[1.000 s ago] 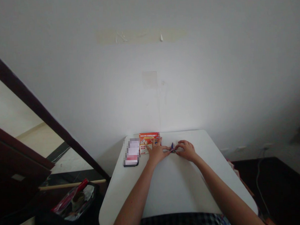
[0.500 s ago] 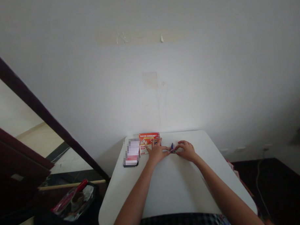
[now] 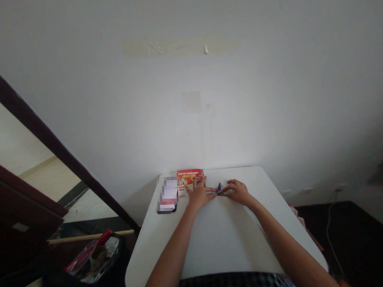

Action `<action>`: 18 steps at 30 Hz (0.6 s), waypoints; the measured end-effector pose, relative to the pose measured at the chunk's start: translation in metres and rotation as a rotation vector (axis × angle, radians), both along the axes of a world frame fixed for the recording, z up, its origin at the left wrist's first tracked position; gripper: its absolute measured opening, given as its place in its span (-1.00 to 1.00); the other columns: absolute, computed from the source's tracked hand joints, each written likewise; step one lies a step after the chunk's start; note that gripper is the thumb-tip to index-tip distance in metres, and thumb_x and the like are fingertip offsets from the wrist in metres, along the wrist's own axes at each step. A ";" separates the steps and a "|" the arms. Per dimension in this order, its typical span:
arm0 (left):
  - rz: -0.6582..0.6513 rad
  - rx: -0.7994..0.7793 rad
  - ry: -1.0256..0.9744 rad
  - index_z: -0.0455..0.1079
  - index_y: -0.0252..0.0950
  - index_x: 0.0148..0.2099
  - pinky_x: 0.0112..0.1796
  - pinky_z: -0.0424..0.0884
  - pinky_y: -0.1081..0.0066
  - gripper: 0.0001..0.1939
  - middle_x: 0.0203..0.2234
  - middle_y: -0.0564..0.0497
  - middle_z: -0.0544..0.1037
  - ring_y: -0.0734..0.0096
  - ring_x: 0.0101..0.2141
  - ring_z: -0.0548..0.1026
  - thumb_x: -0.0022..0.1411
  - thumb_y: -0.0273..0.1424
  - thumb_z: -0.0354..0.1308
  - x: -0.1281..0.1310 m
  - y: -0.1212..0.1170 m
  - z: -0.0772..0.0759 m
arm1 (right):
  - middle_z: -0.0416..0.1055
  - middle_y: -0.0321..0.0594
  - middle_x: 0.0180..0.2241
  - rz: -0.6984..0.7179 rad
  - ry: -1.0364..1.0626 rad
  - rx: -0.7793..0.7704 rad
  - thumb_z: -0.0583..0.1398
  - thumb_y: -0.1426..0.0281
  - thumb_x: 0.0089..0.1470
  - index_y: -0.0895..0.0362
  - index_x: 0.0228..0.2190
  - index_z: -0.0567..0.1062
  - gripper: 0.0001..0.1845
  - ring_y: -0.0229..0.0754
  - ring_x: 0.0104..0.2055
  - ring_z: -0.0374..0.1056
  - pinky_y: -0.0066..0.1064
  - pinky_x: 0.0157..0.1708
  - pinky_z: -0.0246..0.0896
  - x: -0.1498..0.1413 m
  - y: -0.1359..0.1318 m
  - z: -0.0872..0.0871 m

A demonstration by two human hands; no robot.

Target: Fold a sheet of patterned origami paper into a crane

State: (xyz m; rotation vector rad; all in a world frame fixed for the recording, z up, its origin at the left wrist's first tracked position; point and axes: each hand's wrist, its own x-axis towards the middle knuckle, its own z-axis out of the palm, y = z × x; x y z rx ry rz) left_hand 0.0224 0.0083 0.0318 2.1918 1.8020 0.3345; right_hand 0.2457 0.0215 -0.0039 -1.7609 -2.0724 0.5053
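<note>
- White table (image 3: pixel 223 243) with rounded near corners: carries the items listed below. Its far edge is set at the wall (image 3: pixel 255 95).
- Pointed piece (image 3: pixel 219 190): small, mainly blue, located on the table about midway between the left and right edges, nearer the far edge than the near edge. One tip points toward the far edge. Surface detail is too small to read.
- Left hand (image 3: pixel 199 195): palm down. Thumb and forefinger are clamped on the left side of the pointed piece. The remaining fingers are spread apart, extending over the printed card.
- Right hand (image 3: pixel 240 193): thumb and forefinger are clamped on the right side of the pointed piece. The remaining fingers are bent, clear of the piece.
- Printed card (image 3: pixel 189 177): red and orange upper part, paler lower part. Lies flat at the far edge, left of the pointed piece, partly covered by the left hand.
- Phone (image 3: pixel 168 194): lies screen up near the far left corner, just beside the card. Screen content is pixelated.
- Checked garment (image 3: pixel 227 282): visible at the near edge, between the forearms.
- Cable (image 3: pixel 330 239): hangs beyond the right edge.
</note>
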 end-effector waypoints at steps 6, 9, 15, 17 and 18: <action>0.002 0.012 0.008 0.48 0.37 -0.01 0.13 -0.38 -0.53 -0.69 0.39 0.30 0.06 -0.25 0.38 -0.22 0.17 0.01 0.18 0.002 -0.003 -0.001 | 0.30 -0.32 0.14 -0.008 0.005 0.002 0.30 0.29 -0.02 -0.21 -0.18 0.61 -0.70 -0.08 0.23 0.16 -0.10 0.27 -0.08 -0.001 -0.002 0.002; 0.017 0.053 -0.011 0.49 0.36 -0.02 0.14 -0.41 -0.51 -0.70 0.37 0.30 0.09 -0.24 0.38 -0.21 0.18 -0.01 0.18 0.005 -0.006 -0.002 | 0.31 -0.33 0.13 -0.037 0.002 0.010 0.31 0.30 -0.04 -0.20 -0.21 0.61 -0.71 -0.09 0.22 0.18 -0.11 0.27 -0.08 -0.004 -0.002 0.002; 0.078 0.089 -0.053 0.56 0.25 -0.09 0.18 -0.40 -0.46 -0.71 0.35 0.27 0.16 -0.18 0.38 -0.17 0.19 0.05 0.14 0.013 -0.009 -0.001 | 0.34 -0.32 0.10 -0.066 -0.006 0.066 0.30 0.26 -0.01 -0.18 -0.24 0.62 -0.77 -0.09 0.19 0.20 -0.10 0.26 -0.07 -0.010 -0.007 0.003; 0.084 0.096 -0.049 0.57 0.22 -0.11 0.19 -0.39 -0.44 -0.71 0.35 0.26 0.17 -0.13 0.37 -0.12 0.20 0.04 0.13 0.016 -0.009 0.000 | 0.34 -0.31 0.09 -0.077 -0.004 0.082 0.29 0.19 0.01 -0.17 -0.26 0.62 -0.80 -0.07 0.19 0.20 -0.08 0.26 -0.07 -0.012 -0.009 0.004; 0.082 0.100 -0.046 0.58 0.22 -0.11 0.19 -0.38 -0.44 -0.72 0.35 0.26 0.17 -0.12 0.37 -0.11 0.21 0.04 0.12 0.017 -0.008 0.000 | 0.34 -0.30 0.09 -0.080 -0.004 0.089 0.29 0.16 0.02 -0.17 -0.26 0.62 -0.80 -0.06 0.19 0.20 -0.07 0.26 -0.08 -0.014 -0.010 0.004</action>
